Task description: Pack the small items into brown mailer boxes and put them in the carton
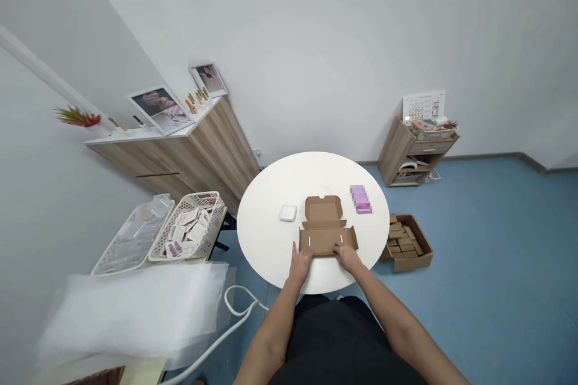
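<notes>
A brown cardboard mailer box (327, 239), partly folded, lies on the white round table (266, 240) in front of me. Its flap (324, 209) is spread flat toward the far side, and two small white slots show in the near panel. My left hand (300, 262) grips the near edge at the left, its index finger pointing outward along the side. At the right of that edge, my right hand (347, 256) has its fingers bent over the cardboard. To the left sits a small white square stack (288, 213). A blurred purple packet (361, 199) lies on the right.
An open carton (413, 261) with several small brown boxes stands on the floor at right. On the left are a white basket of packets (156, 251), a tray of clear plastic (100, 269), white sheets (135, 313) and a white hose (235, 328). Wooden cabinets (226, 150) line the wall.
</notes>
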Demonstrator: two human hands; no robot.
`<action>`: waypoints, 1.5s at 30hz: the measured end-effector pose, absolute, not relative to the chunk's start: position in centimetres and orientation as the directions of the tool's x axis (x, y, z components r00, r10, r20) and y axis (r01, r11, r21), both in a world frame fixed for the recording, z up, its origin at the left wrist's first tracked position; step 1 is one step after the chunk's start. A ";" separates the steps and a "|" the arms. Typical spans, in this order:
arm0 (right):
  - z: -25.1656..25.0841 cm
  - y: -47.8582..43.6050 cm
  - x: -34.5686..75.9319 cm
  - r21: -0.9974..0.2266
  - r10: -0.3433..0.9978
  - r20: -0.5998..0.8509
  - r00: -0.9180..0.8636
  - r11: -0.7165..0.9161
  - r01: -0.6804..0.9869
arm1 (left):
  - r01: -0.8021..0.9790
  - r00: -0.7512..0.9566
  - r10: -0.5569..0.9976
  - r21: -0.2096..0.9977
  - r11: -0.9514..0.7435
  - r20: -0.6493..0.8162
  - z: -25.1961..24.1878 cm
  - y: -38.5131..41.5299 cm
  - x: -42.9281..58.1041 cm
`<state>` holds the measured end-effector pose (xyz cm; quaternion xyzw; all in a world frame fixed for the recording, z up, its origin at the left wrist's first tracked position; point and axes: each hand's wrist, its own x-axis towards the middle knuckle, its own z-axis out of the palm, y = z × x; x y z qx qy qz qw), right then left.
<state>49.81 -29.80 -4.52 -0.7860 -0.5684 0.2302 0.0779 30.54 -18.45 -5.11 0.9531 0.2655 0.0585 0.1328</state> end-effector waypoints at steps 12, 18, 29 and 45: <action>-4.4 -29.0 50.0 -0.383 0.883 -0.309 0.354 -0.456 0.804 | 0.525 0.842 0.539 0.200 -0.828 0.019 -4.4 -17.1 31.7; -3.9 -28.5 49.8 -0.342 0.878 -0.327 0.349 -0.454 0.823 | 0.276 0.921 0.367 0.443 -0.853 0.133 -6.7 -18.8 34.2; -2.8 -26.0 53.4 -0.671 0.666 -0.149 0.731 -0.611 0.420 | 0.320 0.899 0.430 0.542 -0.777 0.085 -7.1 -19.0 35.0; -3.3 -20.4 55.8 -0.636 0.469 -0.520 0.714 -0.771 0.043 | 0.328 0.939 0.332 0.515 -0.792 -0.086 -7.1 -19.1 35.4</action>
